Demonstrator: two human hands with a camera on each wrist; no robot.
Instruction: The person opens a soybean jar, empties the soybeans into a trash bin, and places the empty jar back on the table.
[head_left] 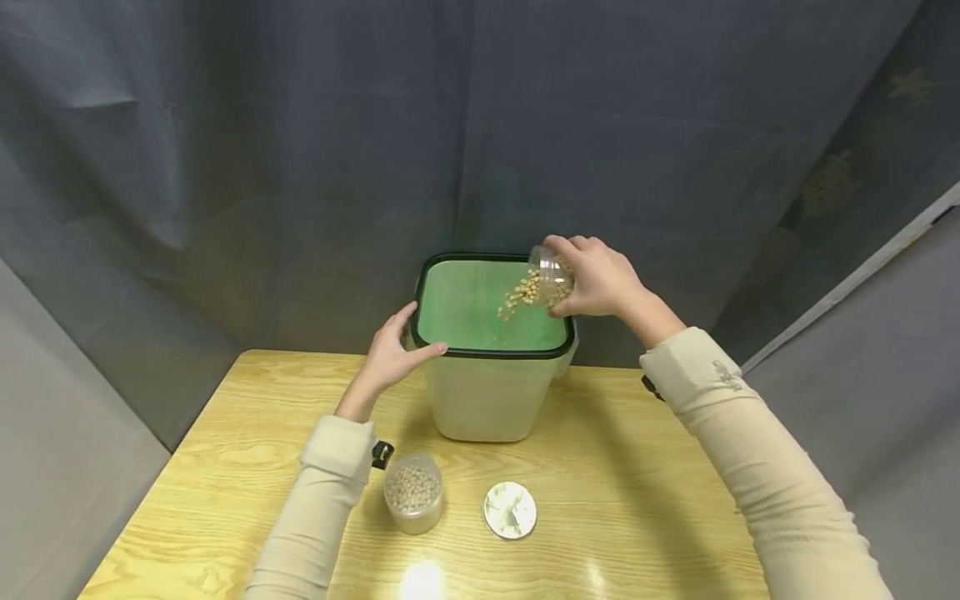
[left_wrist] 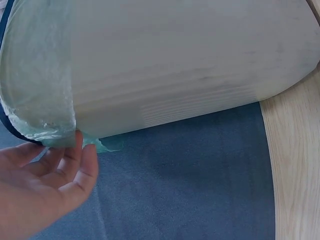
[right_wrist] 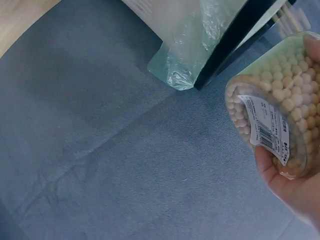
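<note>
A pale trash bin (head_left: 487,400) with a black rim and a green bag liner (head_left: 465,292) stands upright at the table's back edge. My left hand (head_left: 392,354) grips its left front corner, thumb on the front rim; in the left wrist view the fingertips touch the bin's side below the rim. Tipped over the bin's right side, a clear plastic jar (head_left: 553,275) is held in my right hand (head_left: 603,279). Round beige soybeans (head_left: 522,292) fall from its mouth into the bin. In the right wrist view, the jar's labelled base (right_wrist: 267,127) shows many beans still inside.
A second clear jar (head_left: 414,496), uncovered and holding similar beans, stands on the wooden table (head_left: 247,467) near my left forearm. To its right lies a round white lid (head_left: 510,510). Grey cloth (head_left: 352,150) hangs close behind the bin.
</note>
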